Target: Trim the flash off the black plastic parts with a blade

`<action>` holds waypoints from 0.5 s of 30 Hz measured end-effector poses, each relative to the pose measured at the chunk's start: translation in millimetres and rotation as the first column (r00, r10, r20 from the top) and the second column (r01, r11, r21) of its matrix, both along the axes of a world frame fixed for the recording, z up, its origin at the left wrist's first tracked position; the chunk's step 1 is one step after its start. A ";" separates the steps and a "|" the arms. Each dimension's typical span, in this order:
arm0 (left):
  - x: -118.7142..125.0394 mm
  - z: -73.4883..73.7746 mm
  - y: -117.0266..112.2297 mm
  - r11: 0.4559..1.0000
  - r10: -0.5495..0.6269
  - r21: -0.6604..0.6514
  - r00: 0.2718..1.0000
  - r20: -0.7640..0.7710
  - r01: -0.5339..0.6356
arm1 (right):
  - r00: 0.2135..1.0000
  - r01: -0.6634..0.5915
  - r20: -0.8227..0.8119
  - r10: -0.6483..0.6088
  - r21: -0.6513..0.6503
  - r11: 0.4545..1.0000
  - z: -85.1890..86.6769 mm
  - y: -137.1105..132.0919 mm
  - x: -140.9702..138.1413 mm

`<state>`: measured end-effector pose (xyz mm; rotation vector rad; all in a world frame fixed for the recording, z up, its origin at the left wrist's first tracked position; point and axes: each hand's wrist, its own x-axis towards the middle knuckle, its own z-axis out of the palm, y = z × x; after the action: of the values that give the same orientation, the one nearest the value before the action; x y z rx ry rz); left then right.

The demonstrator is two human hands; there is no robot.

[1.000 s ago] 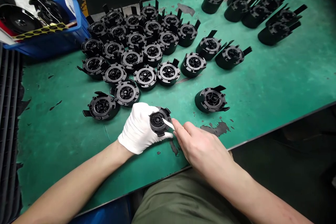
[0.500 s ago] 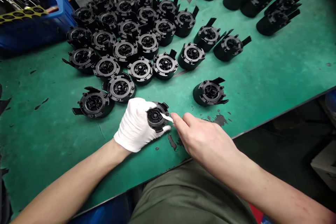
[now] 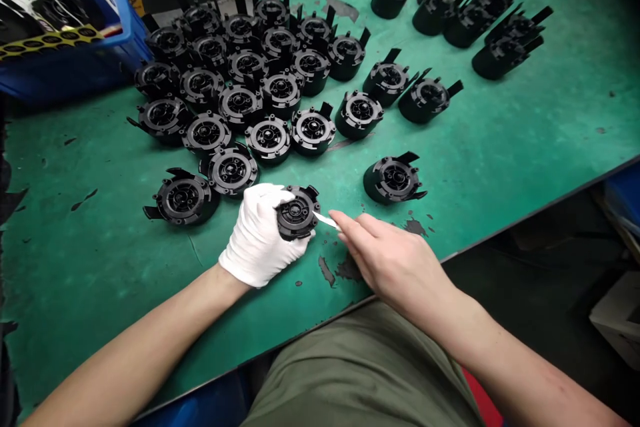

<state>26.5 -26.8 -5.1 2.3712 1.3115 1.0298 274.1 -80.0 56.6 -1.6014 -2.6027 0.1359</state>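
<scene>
My left hand (image 3: 260, 235), in a white glove, is closed around a round black plastic housing (image 3: 297, 212) and tilts its ribbed end face up toward me. Bare, my right hand (image 3: 385, 240) pinches a thin white blade (image 3: 326, 219) with a pointed tip, which looks like a small knife blade. Its tip is at the right rim of the housing; whether it touches is hard to tell. Close to my left hand stand two similar black housings, one at the left (image 3: 183, 197) and one just behind (image 3: 232, 171). Another housing (image 3: 393, 179) sits alone beyond my right hand.
Many more black housings (image 3: 240, 103) crowd the green table (image 3: 100, 267) behind my hands. A separate group (image 3: 480, 20) stands at the back right. At the back left is a blue bin (image 3: 127, 43) with black parts and yellow-black tape. The table's front edge runs before my lap.
The blade has drawn back from the housing's face to its right rim, my right hand moving slightly right. The housing has tilted a little in my left hand. The camera view has shifted slightly.
</scene>
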 end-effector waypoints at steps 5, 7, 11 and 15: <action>-2.9 -1.9 3.8 0.991 -0.043 -0.127 0.998 0.052 0.049 | 0.988 0.020 -0.152 -0.023 -0.026 0.999 -10.4 10.8 33.1; -3.6 -2.7 4.9 0.986 -0.036 -0.161 0.997 0.065 0.046 | 0.989 0.000 -0.149 -0.003 -0.020 1.000 -11.4 18.9 35.6; -3.4 -2.3 4.2 0.985 -0.032 -0.165 0.994 0.101 0.049 | 0.989 -0.109 -0.104 0.109 0.007 0.994 -12.5 33.5 28.4; -3.1 2.0 3.0 0.981 -0.085 -0.165 0.992 0.092 0.099 | 0.975 -0.211 -0.063 0.214 0.048 0.976 -12.7 37.4 27.0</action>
<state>23.4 -23.8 -3.0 2.2156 1.1969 0.9406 301.1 -42.6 43.9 -1.2779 -2.6988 0.1461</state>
